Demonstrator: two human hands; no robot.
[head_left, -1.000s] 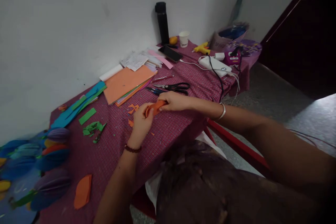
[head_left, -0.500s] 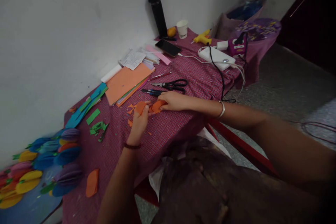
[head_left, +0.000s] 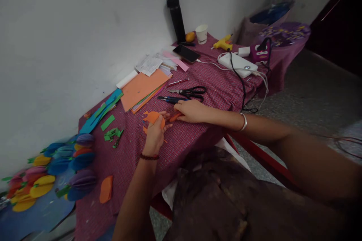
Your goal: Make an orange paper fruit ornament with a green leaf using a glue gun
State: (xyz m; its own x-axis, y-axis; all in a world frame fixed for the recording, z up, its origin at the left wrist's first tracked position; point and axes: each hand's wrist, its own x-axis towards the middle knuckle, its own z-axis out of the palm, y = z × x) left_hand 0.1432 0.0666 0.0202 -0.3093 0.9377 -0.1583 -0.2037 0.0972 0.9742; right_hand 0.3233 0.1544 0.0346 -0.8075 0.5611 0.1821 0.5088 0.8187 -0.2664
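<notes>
Apparently, paper shapes are being parted by hand; the next move likely calls for a light pinch. Left to right: one loose orange piece (head_left: pixel 106 189) flat on the checked tablecloth (head_left: pixel 127 154); one green strip (head_left: pixel 107 122); green scraps (head_left: pixel 113 135), too jumbled to count. Left hand (head_left: pixel 155 133), fingers partly spread, thumb clamping one rounded orange cut-out (head_left: pixel 155 117). Near it, right hand (head_left: pixel 194 111), curled closed on a narrow orange cut-out (head_left: pixel 175 117), layers uncountable. Beyond: one box cutter (head_left: pixel 169 99), one pair of scissors (head_left: pixel 192 91).

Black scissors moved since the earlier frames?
No: the black scissors lie as before, just right of the orange-topped paper stack; no shift visible against it.
</notes>
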